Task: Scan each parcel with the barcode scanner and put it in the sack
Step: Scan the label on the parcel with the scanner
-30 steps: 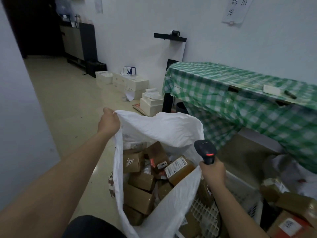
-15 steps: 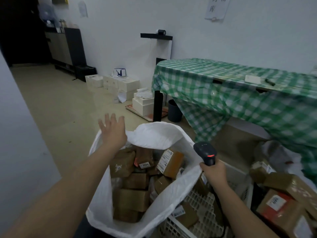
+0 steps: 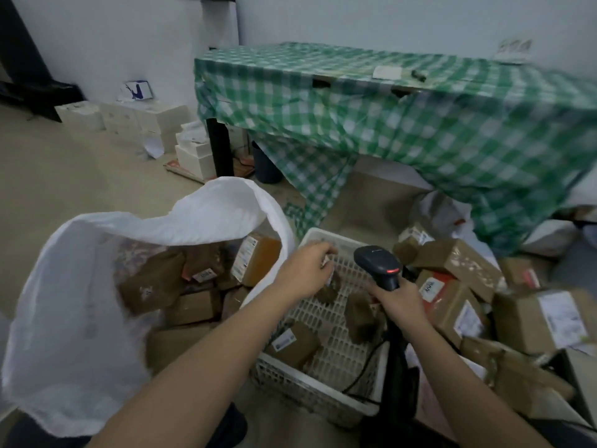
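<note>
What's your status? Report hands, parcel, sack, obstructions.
Left hand reaching into white basket, fingers curled at a small parcel, grip unclear. Right hand grips scanner. Sack open, part full. Nothing blocking.

Makeshift parcel-packing room, taped cardboard parcels (image 3: 458,263) heaped on floor, white boxes (image 3: 161,119) along wall

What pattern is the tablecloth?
Green and white checks on the tablecloth, clearest in the head view.

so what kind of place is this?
Likely a small, informal parcel-dispatch room: labelled cardboard parcels heaped on the floor, a white sack already filled with them, and a barcode scanner in the right hand.
</note>
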Tool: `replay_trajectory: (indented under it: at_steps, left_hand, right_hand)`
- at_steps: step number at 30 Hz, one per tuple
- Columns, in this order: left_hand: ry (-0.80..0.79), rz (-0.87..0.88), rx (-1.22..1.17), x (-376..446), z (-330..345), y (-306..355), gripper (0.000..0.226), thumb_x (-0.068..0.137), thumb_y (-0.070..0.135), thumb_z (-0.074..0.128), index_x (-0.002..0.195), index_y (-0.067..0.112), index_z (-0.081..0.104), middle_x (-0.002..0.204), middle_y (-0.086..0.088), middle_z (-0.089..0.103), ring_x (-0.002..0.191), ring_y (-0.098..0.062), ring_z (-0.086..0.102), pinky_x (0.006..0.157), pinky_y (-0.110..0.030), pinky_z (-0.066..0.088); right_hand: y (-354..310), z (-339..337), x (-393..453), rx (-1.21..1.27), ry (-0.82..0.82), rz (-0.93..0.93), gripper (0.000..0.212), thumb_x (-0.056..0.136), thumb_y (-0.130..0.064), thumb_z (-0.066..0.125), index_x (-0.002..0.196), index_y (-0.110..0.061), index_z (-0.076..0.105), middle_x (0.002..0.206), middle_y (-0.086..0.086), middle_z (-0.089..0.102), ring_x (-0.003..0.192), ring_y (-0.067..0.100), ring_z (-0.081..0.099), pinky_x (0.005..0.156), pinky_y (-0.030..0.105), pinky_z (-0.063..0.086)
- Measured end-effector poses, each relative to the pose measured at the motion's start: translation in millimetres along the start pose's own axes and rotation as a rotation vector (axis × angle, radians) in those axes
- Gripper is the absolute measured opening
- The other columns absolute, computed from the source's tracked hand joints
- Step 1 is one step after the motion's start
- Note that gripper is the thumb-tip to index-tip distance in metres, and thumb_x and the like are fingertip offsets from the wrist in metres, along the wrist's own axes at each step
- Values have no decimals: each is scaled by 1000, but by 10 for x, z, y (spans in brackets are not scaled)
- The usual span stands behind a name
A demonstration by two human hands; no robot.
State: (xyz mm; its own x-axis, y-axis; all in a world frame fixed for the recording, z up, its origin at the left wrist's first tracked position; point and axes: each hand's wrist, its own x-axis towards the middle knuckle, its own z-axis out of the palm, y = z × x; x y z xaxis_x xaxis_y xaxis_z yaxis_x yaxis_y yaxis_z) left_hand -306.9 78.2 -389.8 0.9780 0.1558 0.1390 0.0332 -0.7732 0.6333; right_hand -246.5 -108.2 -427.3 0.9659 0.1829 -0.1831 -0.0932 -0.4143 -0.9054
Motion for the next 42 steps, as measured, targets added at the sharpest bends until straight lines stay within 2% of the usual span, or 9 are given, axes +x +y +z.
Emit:
replay_trajectory:
  at_steps: [9,14,19,25,28,31,34,37,42]
  left_hand:
    - [-181,-301,-117,753,1292,-311,28,96,20,55,121,9,59,120,-11,64,110,-28,59,92,-35,48]
    - [-274,-389,-173,1216,2065,-742,32,95,25,57,123,8,58,119,-12,63,109,-29,58,91,-36,48]
    - [-331,-406,-216,1526,2838,-1035,27,93,12,57,119,10,63,120,-13,64,112,-30,59,85,-25,42]
    - [-576,-191,129,1489,3402,-1434,69,79,46,31,144,26,41,157,-22,18,146,-40,8,113,-37,14]
    - [-594,-234,165,1422,3554,-1699,66,82,54,20,144,38,38,160,-14,11,147,-36,-3,117,-43,10]
    - [-437,-321,36,1349,3478,-1693,39,95,37,51,132,26,54,158,-12,16,145,-35,14,114,-43,25]
    - [-358,-439,-170,1335,3469,-1665,54,90,30,65,136,11,44,150,-15,23,127,-34,44,103,-35,38]
    - [-360,-546,-150,1404,3508,-1616,88,78,53,66,145,12,28,147,-19,24,123,-39,44,101,-49,41]
    - [-351,-639,-157,1497,3614,-1634,83,76,50,72,139,15,31,134,-18,44,114,-37,52,95,-48,46]
  right_hand:
    - [572,-355,622,141,93,145,12,85,-5,68,75,-8,62,70,14,66,58,18,60,57,29,49]
    - [802,-349,1182,81,101,127,20,84,-13,69,73,1,59,78,31,66,73,44,65,60,44,50]
    - [1081,-335,1367,-34,133,89,29,81,-20,70,73,6,58,67,24,64,71,38,67,63,55,53]
    - [1094,-289,1447,-207,101,46,28,85,-23,68,64,-10,53,56,1,56,53,11,53,46,15,37]
    - [1110,-262,1475,-198,92,41,27,85,-22,68,67,-4,57,59,8,59,54,15,55,46,19,35]
    - [1107,-223,1483,-220,78,42,25,85,-23,68,71,-5,59,64,10,62,57,18,57,46,20,35]
    - [1102,-187,1484,-222,48,41,23,84,-24,68,76,-3,62,68,11,66,63,21,63,56,30,47]
    - [1087,-146,1489,-246,41,50,22,83,-26,69,71,-10,60,62,3,63,60,16,60,55,30,45]
    - [1120,-115,1512,-273,50,38,33,83,-25,70,61,-20,45,53,-7,48,51,8,48,48,23,35]
